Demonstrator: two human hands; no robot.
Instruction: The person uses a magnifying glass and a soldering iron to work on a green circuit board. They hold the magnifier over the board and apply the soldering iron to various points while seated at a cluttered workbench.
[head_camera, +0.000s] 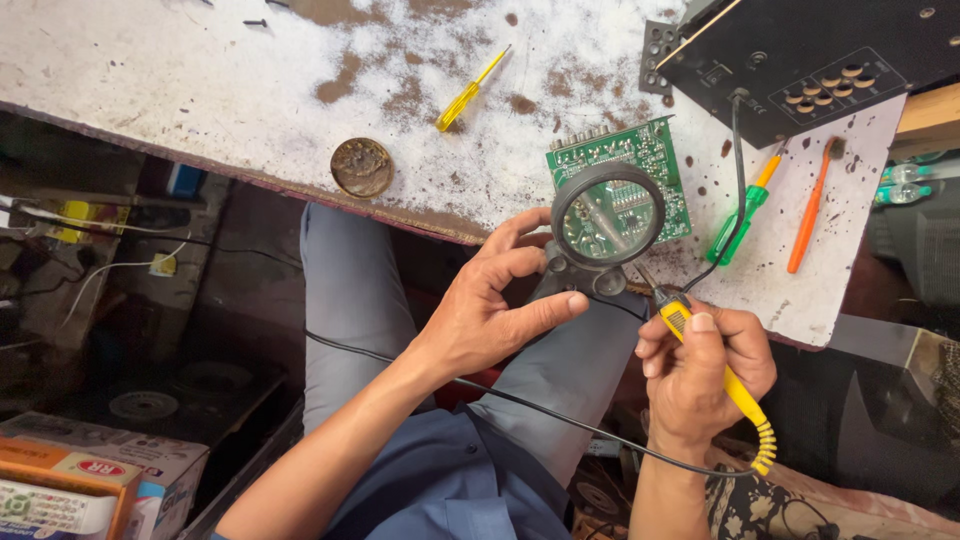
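My left hand (490, 305) grips the dark handle of a round magnifying glass (606, 218), held over a green circuit board (650, 160) that lies at the near edge of the white worktable (200, 90). My right hand (700, 370) holds a yellow soldering iron (715, 365) like a pen. Its tip points up-left toward the board, just below the lens. A black cord (520, 400) runs from the iron across my lap.
A yellow screwdriver (470, 92) and a round rusty tin lid (362, 166) lie on the stained table. A black device chassis (810, 55) sits at the top right, with a green tool (738, 220) and an orange tool (808, 215) below it. Cardboard boxes (80, 480) stand at the lower left.
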